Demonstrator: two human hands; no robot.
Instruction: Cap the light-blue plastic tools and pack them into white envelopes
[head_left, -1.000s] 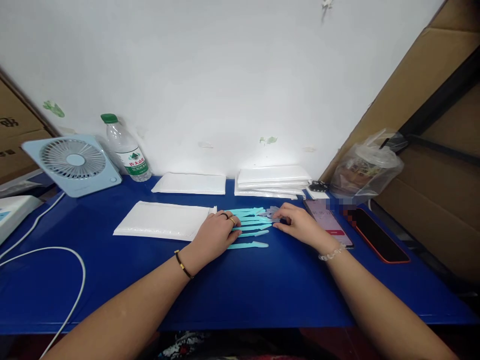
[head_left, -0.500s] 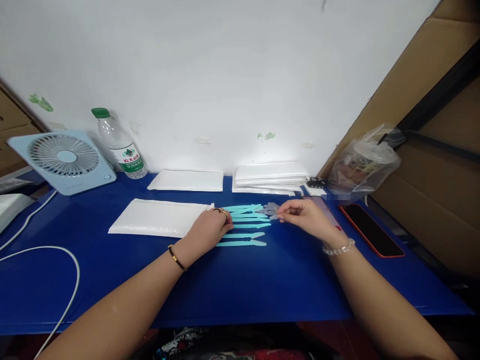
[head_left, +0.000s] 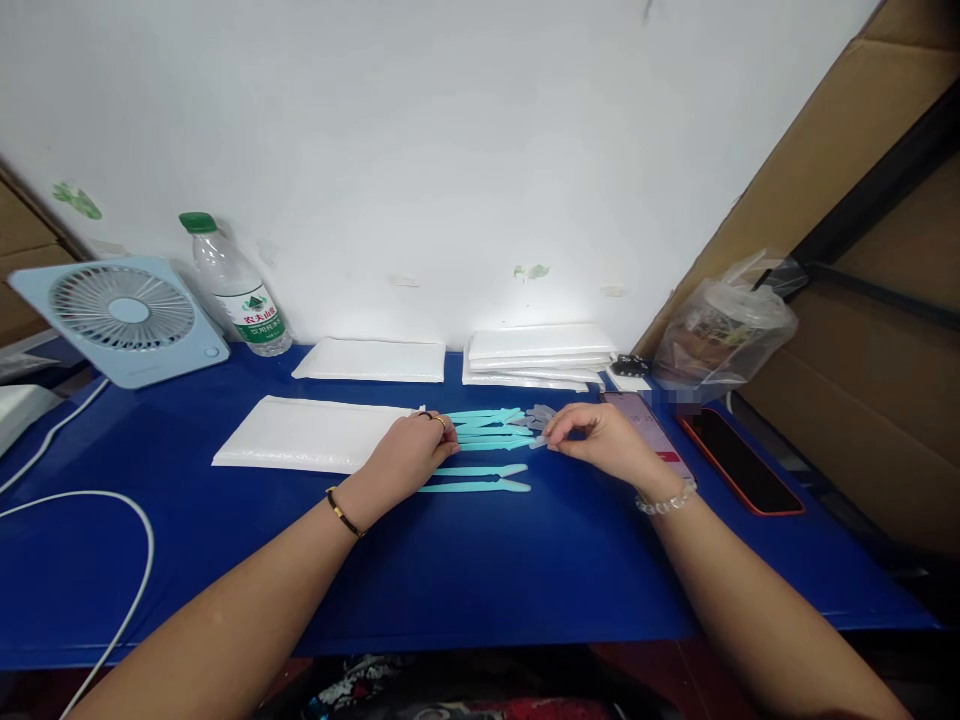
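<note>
Several thin light-blue plastic tools (head_left: 487, 432) lie side by side on the blue table (head_left: 480, 570), with two more (head_left: 480, 478) just below them. My left hand (head_left: 409, 455) rests curled on their left ends, beside a white padded envelope (head_left: 311, 436). My right hand (head_left: 600, 440) pinches a small clear plastic piece (head_left: 538, 441) at the right ends of the tools. A little heap of similar clear pieces (head_left: 541, 413) lies just behind it.
A small blue fan (head_left: 124, 315) and a water bottle (head_left: 234, 285) stand at the back left. More white envelopes (head_left: 371, 360) and a stack (head_left: 540, 355) lie by the wall. Two phones (head_left: 739, 462) and a plastic bag (head_left: 724, 325) sit on the right. A white cable (head_left: 112, 505) loops on the left.
My right hand has lifted a small clear piece from the heap and brought it down toward the tool ends. My left hand has slid slightly left on the tools.
</note>
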